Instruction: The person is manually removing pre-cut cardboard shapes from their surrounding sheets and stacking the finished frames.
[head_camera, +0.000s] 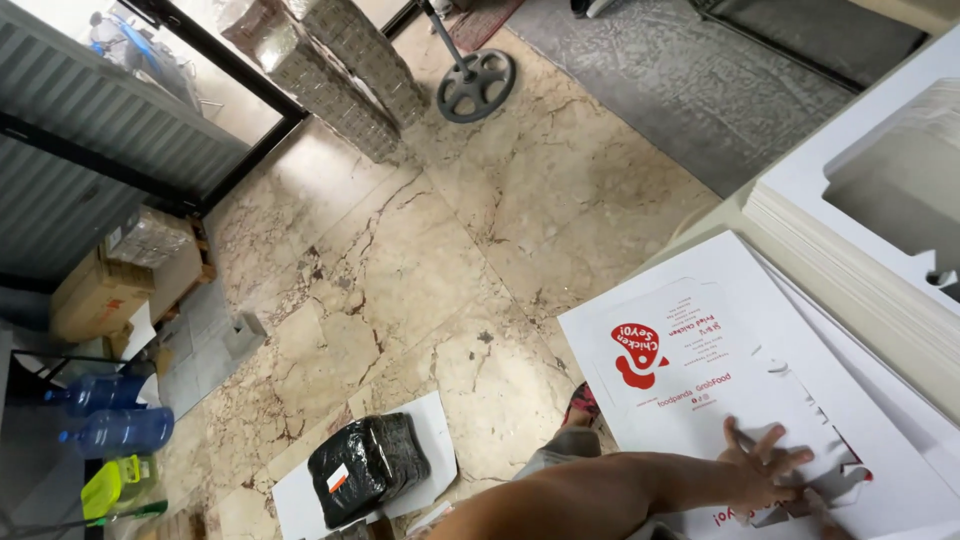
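- My left hand (765, 468) lies flat with fingers spread wide, pressing on the printed white card sheet (700, 370); it grips nothing.
- Only this 1 hand shows clearly; at the bottom right edge a sliver of skin may be my right hand, but I cannot tell how it is held.
- The card sheet sits on top of a fanned pile of similar white sheets on the bench (730, 215), near its floor-side edge, with red print and die-cut notches beside my fingers.
- A tall stack of white cut-out sheets (850, 240) stands just beyond it, to the right.
- Below the bench edge is the marble floor (420, 250), where a black wrapped bundle (368, 462) rests on a white sheet.
- Far left, 2 blue water bottles (110, 415) lie near a cardboard box (95, 295).
- A grey wheel-shaped stand base (476, 85) sits on the floor at the top.
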